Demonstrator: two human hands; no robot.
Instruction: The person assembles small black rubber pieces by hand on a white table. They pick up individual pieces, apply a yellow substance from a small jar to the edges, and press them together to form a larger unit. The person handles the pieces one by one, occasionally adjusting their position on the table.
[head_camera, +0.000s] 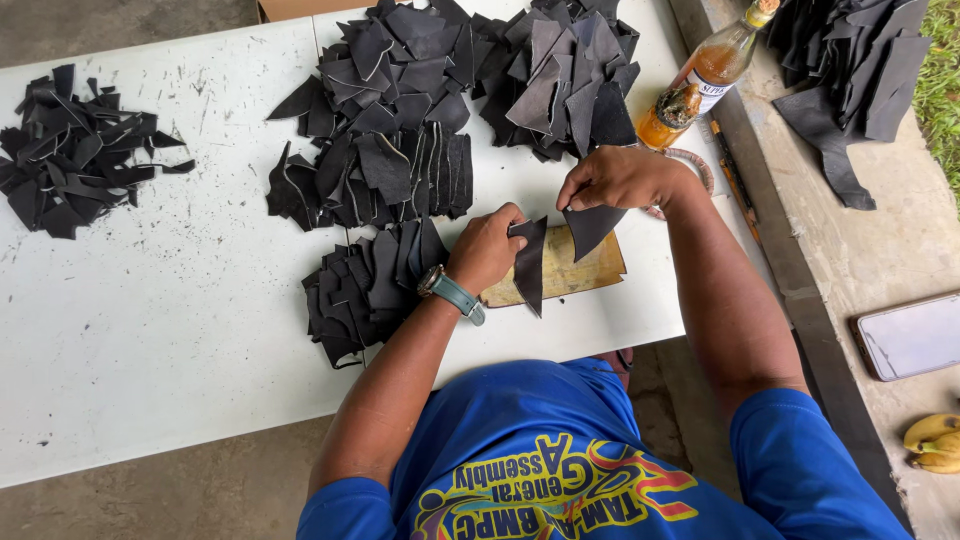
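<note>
1. While both hands sit over the white table (150, 300), the left hand (487, 250) is pinched around a dark pointed leather piece (529, 265), holding it upright-ish over a tan board (570, 270).
2. Right hand (620, 180) is closed on a second dark leather piece (590, 228), its tip hanging down just above the same board.
3. Left wrist has a teal-strap watch (450, 290).
4. Stacks of black leather scraps all over: one pile (365, 285) just beside the left hand, bigger heaps (400, 110) behind, another pile (70, 150) at the far left.
5. Two amber bottles (700, 85) stand near the right hand; phone (910, 335) and bananas (935, 442) lie on the concrete ledge.
</note>
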